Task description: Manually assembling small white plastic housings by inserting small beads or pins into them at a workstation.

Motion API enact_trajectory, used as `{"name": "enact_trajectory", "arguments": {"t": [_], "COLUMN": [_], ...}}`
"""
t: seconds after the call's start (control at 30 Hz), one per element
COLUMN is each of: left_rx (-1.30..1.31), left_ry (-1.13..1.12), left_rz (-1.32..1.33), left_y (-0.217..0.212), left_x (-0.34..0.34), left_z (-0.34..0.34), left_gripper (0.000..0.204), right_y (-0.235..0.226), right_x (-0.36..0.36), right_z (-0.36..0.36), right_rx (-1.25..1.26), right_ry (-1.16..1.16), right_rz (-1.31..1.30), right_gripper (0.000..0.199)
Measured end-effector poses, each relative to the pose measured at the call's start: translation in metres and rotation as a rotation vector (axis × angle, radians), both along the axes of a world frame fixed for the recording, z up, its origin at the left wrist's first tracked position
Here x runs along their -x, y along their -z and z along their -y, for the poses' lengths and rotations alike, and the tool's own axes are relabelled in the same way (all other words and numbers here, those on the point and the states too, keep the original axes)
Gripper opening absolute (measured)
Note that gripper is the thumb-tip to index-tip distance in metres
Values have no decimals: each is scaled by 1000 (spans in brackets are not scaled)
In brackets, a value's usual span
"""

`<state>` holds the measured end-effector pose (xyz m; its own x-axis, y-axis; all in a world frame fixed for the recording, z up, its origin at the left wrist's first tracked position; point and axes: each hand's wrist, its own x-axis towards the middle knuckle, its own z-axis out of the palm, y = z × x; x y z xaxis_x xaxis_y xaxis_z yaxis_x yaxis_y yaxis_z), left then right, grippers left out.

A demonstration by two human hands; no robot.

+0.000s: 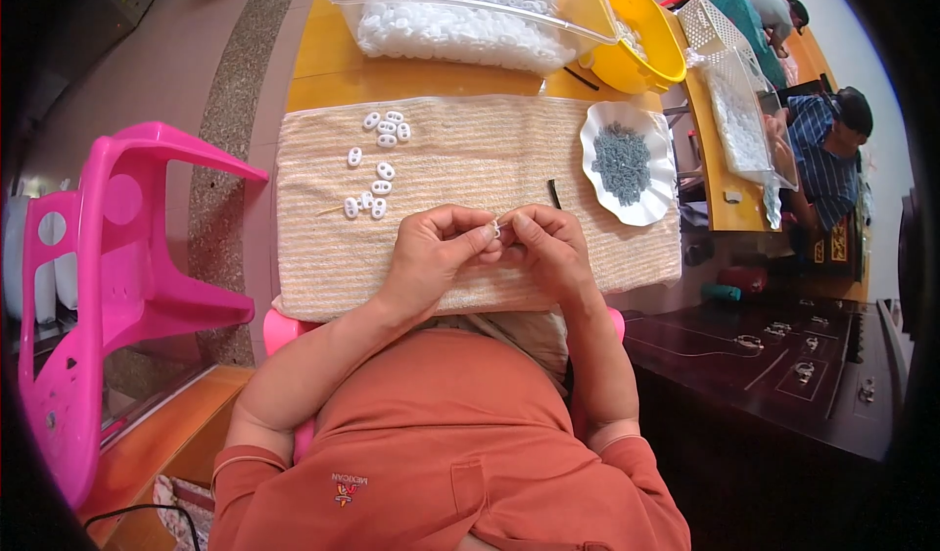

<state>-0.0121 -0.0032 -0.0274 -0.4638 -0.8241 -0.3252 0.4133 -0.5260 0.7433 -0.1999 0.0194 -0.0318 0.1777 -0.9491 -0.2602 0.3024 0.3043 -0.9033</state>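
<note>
My left hand (pixel 441 253) and my right hand (pixel 550 246) meet over the near part of a striped beige towel (pixel 470 160). Both are closed, thumbs and forefingers pinching a small white plastic piece (pixel 497 228) between them. Fingers cover most of it, so its full shape is hidden. Left of and beyond my hands, several white oval two-holed plastic pieces (pixel 382 187) lie loosely on the towel. To the right stands a white wavy-rimmed dish (pixel 593 138) with a heap of tiny grey pieces (pixel 623 163). A short black stick (pixel 554 194) lies just beyond my right hand.
At the table's far side are a clear bin (pixel 470 5) heaped with white pieces and a yellow basin (pixel 627 73). A pink plastic chair (pixel 147 287) stands at left. At right, another person (pixel 827 160) sits by a second table (pixel 729 216) with a white basket (pixel 739 125).
</note>
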Motion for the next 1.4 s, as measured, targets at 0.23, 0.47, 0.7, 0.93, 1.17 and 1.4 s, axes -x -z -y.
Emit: {"name": "enact_trajectory", "arguments": {"t": [0.23,0.47,0.7,0.93,1.17,1.4], "left_rx": [-17,38,127,142,229,259], "left_ry": [-8,-22,22,27,-67,-92], "left_rz": [-59,-140,-141,-188,-190,-172], "left_y": [2,-15,-41,-51,-48,-49], "left_x": [-2,-5,-12,-16,-14,-16], "left_z": [0,-6,-16,-24,-22,-20], "left_gripper": [16,16,13,13,15,15], "right_y": [4,-7,-27,-32,-34,-29], "right_x": [-1,-10,-29,-74,-103,-109], "right_z": [2,-1,8,50,80,82], "right_rx": [1,-49,202,493,744,746], "right_ry": [9,113,-62,-185,-391,-465], "right_rz": [35,24,-418,-626,-1110,-1293], "right_gripper": [21,17,19,19,18,16]}}
